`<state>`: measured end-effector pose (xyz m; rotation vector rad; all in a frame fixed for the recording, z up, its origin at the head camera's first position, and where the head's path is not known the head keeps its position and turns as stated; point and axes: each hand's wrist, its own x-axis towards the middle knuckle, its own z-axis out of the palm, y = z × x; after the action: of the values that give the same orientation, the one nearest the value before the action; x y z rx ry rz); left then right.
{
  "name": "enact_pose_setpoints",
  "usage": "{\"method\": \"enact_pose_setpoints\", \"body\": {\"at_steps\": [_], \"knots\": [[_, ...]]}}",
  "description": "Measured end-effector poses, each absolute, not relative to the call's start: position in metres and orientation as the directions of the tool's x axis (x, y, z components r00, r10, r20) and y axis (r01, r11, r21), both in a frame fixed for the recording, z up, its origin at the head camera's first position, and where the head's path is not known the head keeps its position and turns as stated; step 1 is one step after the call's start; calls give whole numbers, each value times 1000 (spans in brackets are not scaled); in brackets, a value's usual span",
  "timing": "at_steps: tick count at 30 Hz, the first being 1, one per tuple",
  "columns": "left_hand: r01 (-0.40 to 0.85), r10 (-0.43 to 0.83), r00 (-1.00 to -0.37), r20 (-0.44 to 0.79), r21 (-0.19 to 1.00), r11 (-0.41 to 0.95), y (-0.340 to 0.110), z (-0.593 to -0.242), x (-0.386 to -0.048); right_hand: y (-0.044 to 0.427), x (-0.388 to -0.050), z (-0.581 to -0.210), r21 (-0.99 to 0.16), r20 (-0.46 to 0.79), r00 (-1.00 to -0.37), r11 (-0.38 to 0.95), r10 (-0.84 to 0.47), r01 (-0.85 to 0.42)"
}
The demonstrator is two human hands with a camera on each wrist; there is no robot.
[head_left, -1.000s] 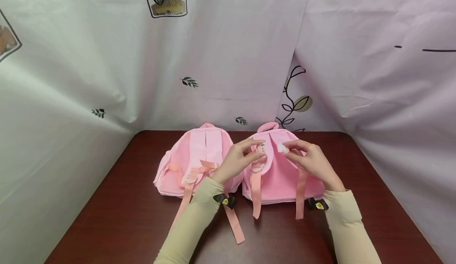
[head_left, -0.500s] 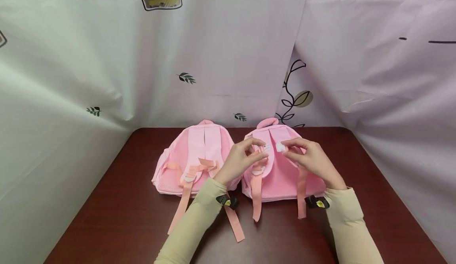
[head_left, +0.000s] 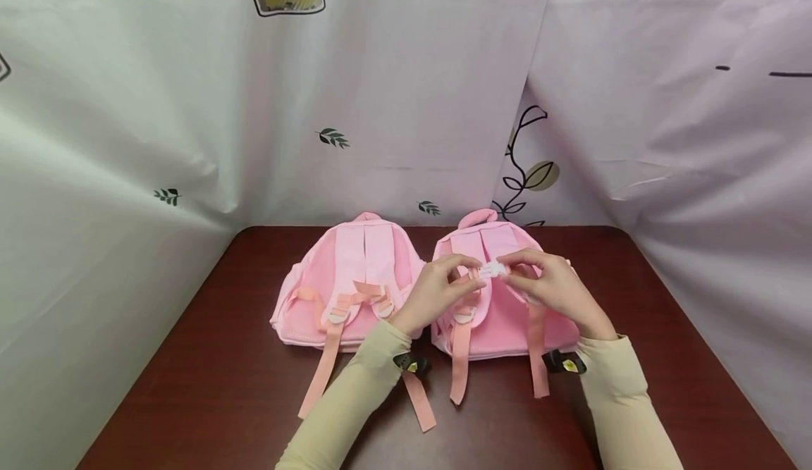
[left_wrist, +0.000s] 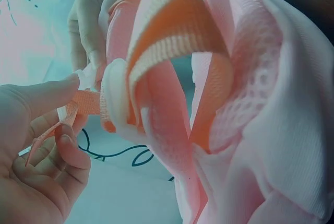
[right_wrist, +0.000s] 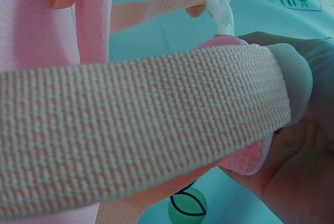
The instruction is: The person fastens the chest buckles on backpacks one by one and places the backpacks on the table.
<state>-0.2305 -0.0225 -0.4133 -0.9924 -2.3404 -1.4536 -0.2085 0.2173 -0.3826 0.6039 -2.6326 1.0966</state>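
Note:
On the table, the right-hand pink backpack (head_left: 501,332) lies with its shoulder straps facing up. Over those straps my left hand (head_left: 434,288) pinches one half of a white plastic buckle (head_left: 492,270), and my right hand (head_left: 558,287) pinches the other half. The two halves meet end to end; whether they are locked cannot be told. In the left wrist view, an orange webbing strap (left_wrist: 87,102) runs from my left fingers. A wide webbing strap (right_wrist: 141,125) crosses the right wrist view and covers part of my right hand (right_wrist: 297,156).
A second pink backpack (head_left: 349,258) lies to the left, touching or nearly touching the first, its orange chest strap (head_left: 368,289) running across its shoulder straps. Loose strap ends (head_left: 419,403) hang over the brown table (head_left: 203,357). Printed cloth (head_left: 406,103) surrounds the table.
My left hand has moved right and slightly down with its buckle half, which was apart from the right one and now meets it. The right hand has barely shifted.

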Motion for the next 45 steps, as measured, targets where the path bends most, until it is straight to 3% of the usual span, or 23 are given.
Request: {"method": "enact_pose_setpoints", "body": {"at_steps": [18,28,45], "knots": [[645,472,-751,461,665,376,-19,-417,-231,212,-212,-385,-590,355,-855,618,-380,-519],[591,416,-799,435,695,410,-19,-418,-231,211,-212,-385,-581,382,-847,617,-369,-531],[603,402,-794,456,679,419,-14,-422,-228,212,-211,-385,-587,368,-865,636,-340,-500]]}}
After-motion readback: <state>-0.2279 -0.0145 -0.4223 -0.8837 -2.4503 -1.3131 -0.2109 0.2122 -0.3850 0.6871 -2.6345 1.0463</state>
